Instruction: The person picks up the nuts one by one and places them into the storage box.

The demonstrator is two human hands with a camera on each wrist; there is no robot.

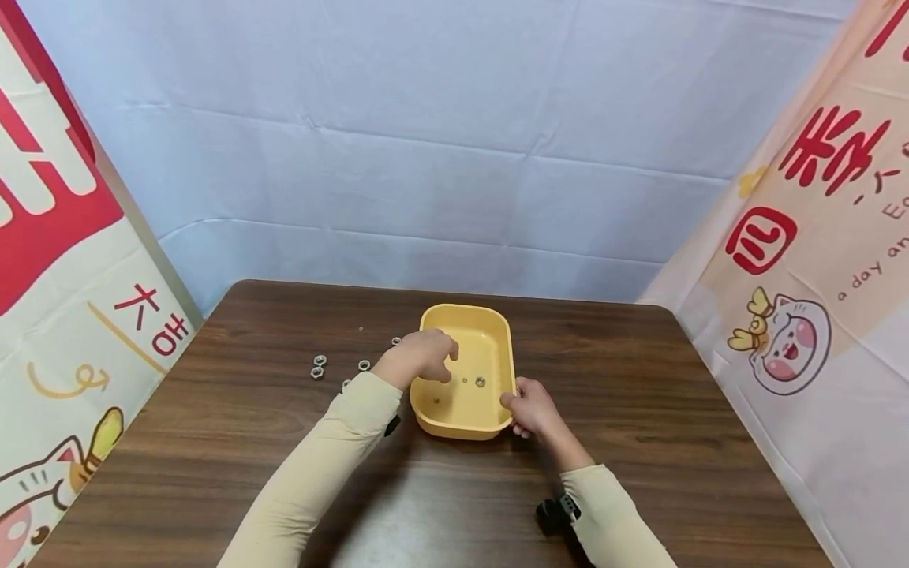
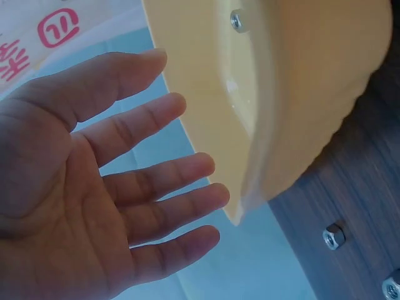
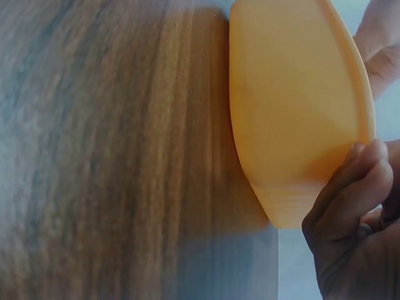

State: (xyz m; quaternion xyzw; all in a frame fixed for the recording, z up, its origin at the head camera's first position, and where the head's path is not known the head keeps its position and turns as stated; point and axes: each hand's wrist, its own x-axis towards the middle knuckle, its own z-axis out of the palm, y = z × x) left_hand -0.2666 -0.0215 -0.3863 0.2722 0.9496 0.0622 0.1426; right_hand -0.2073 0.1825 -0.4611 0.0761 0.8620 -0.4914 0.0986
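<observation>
A yellow plastic tray (image 1: 506, 347) sits mid-table with a few small metal nuts (image 1: 480, 382) lying in it. My left hand (image 1: 424, 356) hovers over the tray's left side. In the left wrist view its fingers (image 2: 156, 178) are spread and straight, the palm bare, beside the tray (image 2: 300, 94), where one nut (image 2: 237, 20) shows inside. My right hand (image 1: 529, 409) grips the tray's near right corner. In the right wrist view, curled fingers (image 3: 350, 206) clasp the tray's rim (image 3: 294, 112).
Several loose nuts (image 1: 319, 367) lie on the dark wooden table (image 1: 639, 410) left of the tray, two of them close by (image 2: 334, 236). Cloth walls with printed banners (image 1: 817, 260) enclose the table on the left, back and right.
</observation>
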